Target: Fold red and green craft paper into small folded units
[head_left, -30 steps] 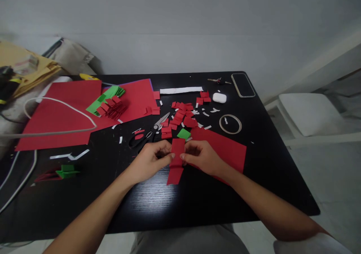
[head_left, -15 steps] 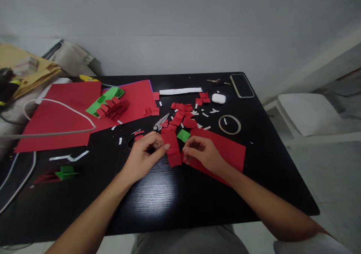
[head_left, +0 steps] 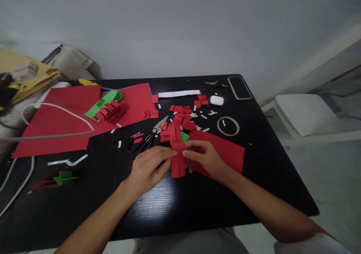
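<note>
A folded red paper strip (head_left: 177,154) stands between both hands over the black table (head_left: 175,205). My left hand (head_left: 150,167) pinches its left side with thumb and fingers. My right hand (head_left: 203,157) grips its right side, fingers curled. Behind the strip lies a heap of small folded red pieces (head_left: 180,117) and one green piece (head_left: 184,136). Black-handled scissors (head_left: 146,137) lie just beyond my left hand. A red sheet (head_left: 225,148) lies under my right hand.
Large red sheets (head_left: 56,122) with folded green and red pieces (head_left: 108,105) and a white cable (head_left: 56,115) cover the left. A tape ring (head_left: 228,126), earbud case (head_left: 216,100), phone (head_left: 239,87), keys (head_left: 214,83) and white strip (head_left: 179,93) lie at the back. A white seat (head_left: 304,113) stands at right.
The red strip was flat and long a second ago, then shifted up the table; it is now folded narrower and held upright between both hands, which have closed in on it.
</note>
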The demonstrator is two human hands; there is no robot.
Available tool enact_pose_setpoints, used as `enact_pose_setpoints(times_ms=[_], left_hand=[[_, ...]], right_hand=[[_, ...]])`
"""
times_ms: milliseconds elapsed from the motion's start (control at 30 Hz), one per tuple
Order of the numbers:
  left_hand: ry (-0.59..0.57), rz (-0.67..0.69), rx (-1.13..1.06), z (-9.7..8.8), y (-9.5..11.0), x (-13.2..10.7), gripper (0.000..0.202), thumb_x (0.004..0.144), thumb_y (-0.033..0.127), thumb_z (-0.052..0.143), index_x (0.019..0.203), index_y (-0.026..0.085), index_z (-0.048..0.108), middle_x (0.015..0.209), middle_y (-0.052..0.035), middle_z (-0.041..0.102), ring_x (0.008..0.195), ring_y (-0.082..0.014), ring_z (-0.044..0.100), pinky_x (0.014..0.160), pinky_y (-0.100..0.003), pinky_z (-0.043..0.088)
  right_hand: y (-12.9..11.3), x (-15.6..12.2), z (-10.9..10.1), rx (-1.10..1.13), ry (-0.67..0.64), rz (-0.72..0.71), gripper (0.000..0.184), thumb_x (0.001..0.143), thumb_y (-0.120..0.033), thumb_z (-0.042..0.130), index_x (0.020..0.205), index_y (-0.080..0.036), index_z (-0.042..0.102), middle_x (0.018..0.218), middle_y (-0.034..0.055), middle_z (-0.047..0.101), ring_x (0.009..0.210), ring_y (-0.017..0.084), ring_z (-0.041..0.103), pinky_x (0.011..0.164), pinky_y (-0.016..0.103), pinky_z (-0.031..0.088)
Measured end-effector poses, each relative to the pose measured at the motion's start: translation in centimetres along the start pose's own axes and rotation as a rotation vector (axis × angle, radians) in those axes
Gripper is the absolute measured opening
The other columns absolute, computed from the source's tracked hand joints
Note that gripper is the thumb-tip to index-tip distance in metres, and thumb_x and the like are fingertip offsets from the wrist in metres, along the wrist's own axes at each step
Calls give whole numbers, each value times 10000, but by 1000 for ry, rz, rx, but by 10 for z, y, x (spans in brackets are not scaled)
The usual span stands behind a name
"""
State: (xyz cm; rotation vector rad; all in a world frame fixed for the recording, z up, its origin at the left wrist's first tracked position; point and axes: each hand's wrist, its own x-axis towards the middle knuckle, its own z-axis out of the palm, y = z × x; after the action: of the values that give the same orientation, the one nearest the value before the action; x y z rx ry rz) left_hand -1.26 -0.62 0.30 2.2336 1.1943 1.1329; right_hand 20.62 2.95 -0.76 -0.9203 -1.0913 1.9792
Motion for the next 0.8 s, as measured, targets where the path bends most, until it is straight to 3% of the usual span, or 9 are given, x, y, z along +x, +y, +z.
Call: enact_pose_setpoints(times_ms=[100, 233, 367, 533, 800], left_hand=[[3, -110, -79, 2, 1, 0, 206, 933, 114, 612, 1059, 226, 729, 994, -53, 810, 896, -183, 771, 829, -286, 599], [38, -449, -343, 6, 3, 4, 90, 942, 235, 649, 1025, 199, 645, 906, -39, 744, 784, -160, 699, 738, -268, 560], [-58, -616, -485, 10, 1, 7, 212, 960, 380, 653, 907, 175, 665, 741, -1, 648, 655, -128, 574, 638, -243, 476], [-82, -600, -471, 12, 1, 7, 246, 966, 397, 653, 876, 173, 702, 681, 18, 620, 616, -117, 525, 601, -231, 438], [-116, -511, -399, 10, 2, 9, 107, 911, 290, 690, 894, 185, 704, 771, -18, 716, 677, -145, 625, 679, -254, 509]], right_hand=[[1, 1, 1, -44, 56, -15, 265, 779, -401, 884, 852, -187, 747, 666, -17, 695, 525, 129, 647, 482, 248, 563], [5, 1, 1, -93, 112, -47, 278, 779, -427, 875, 854, -196, 739, 697, -12, 708, 565, 137, 654, 537, 267, 570], [8, 1, 2, -166, 101, -55, 262, 791, -423, 861, 832, -193, 744, 705, -13, 693, 598, 130, 637, 590, 268, 555], [8, 2, 3, -169, 94, -73, 235, 772, -401, 871, 848, -203, 769, 830, 6, 744, 757, 165, 696, 741, 299, 578], [8, 6, -2, -153, 133, -123, 275, 749, -400, 884, 912, -218, 758, 915, 25, 773, 891, 207, 721, 889, 355, 561]])
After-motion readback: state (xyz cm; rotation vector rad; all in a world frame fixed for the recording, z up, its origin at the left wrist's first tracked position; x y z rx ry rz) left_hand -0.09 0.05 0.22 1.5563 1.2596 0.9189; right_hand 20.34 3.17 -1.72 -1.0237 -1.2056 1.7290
